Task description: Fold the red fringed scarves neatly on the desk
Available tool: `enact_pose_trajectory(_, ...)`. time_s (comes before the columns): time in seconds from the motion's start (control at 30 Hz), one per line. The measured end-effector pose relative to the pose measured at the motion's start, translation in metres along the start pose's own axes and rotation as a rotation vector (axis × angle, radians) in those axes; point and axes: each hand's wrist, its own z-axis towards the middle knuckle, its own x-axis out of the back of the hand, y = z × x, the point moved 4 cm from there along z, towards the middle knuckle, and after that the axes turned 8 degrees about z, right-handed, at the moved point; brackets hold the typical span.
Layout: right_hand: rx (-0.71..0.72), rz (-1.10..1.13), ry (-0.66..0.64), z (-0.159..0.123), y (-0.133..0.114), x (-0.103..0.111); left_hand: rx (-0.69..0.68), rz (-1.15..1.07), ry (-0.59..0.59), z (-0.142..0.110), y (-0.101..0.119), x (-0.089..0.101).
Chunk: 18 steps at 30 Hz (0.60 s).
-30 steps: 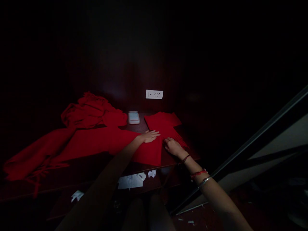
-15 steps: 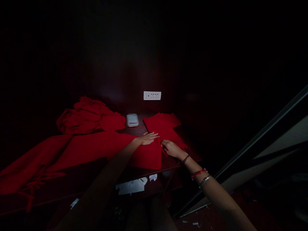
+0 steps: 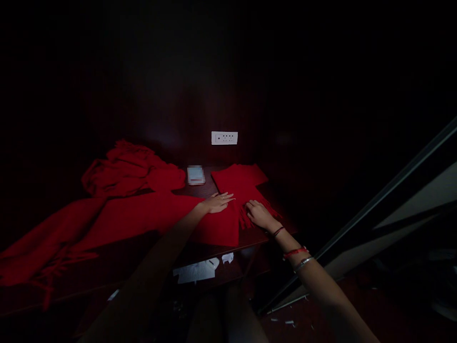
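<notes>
A long red fringed scarf [image 3: 132, 214] lies spread along the dark tabletop, its fringe hanging at the left and a straight edge at the right. My left hand [image 3: 217, 203] rests palm down near that edge, fingers stretched out. Behind and to the right is a folded red scarf [image 3: 239, 178] with fringe toward me; whether the two pieces join, I cannot tell. My right hand [image 3: 260, 214] is at this fringe, fingers curled down on it, fingertips partly hidden. Loose fringe strands lie just left of it.
A bunched red scarf heap [image 3: 132, 169] sits at the back left, beside a small pale box [image 3: 196, 175]. A white socket plate [image 3: 224, 138] is on the dark wall. Papers [image 3: 195, 272] lie on a lower shelf. A slanting metal-edged panel [image 3: 378, 190] stands at the right.
My right hand moved left to the long scarf's edge, then back right; fringe strands now show between the hands. My left hand stays flat on the scarf. The view shifted slightly.
</notes>
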Motion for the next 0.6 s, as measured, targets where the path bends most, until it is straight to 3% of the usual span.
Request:
enact_pose_trajectory(0.1, 0.054, 0.040, -0.060, -0.022, 0.001, -0.001, 0.003, 0.009, -0.019, 0.000, 0.001, -0.001)
enact_pose_trajectory(0.2, 0.093, 0.105, -0.147, -0.040, 0.002, 0.015, 0.001, 0.012, -0.044, 0.002, 0.004, 0.001)
enact_pose_trajectory(0.3, 0.091, 0.185, -0.059, -0.033, -0.002, 0.038, -0.015, -0.001, -0.033, -0.001, 0.007, 0.006)
enact_pose_trajectory(0.37, 0.054, 0.255, 0.044, -0.015, -0.009, 0.044, -0.004, -0.029, 0.039, -0.009, 0.005, 0.010)
enact_pose_trajectory(0.47, -0.173, 0.402, 0.022, 0.019, -0.021, 0.027, 0.148, -0.070, 0.114, -0.029, -0.010, 0.012)
enact_pose_trajectory(0.53, -0.391, 0.520, -0.019, 0.037, -0.026, 0.009, 0.279, -0.092, 0.083, -0.044, -0.025, 0.011)
enact_pose_trajectory(0.6, -0.509, 0.615, 0.005, 0.049, -0.029, -0.002, 0.349, -0.116, 0.047, -0.058, -0.037, 0.012)
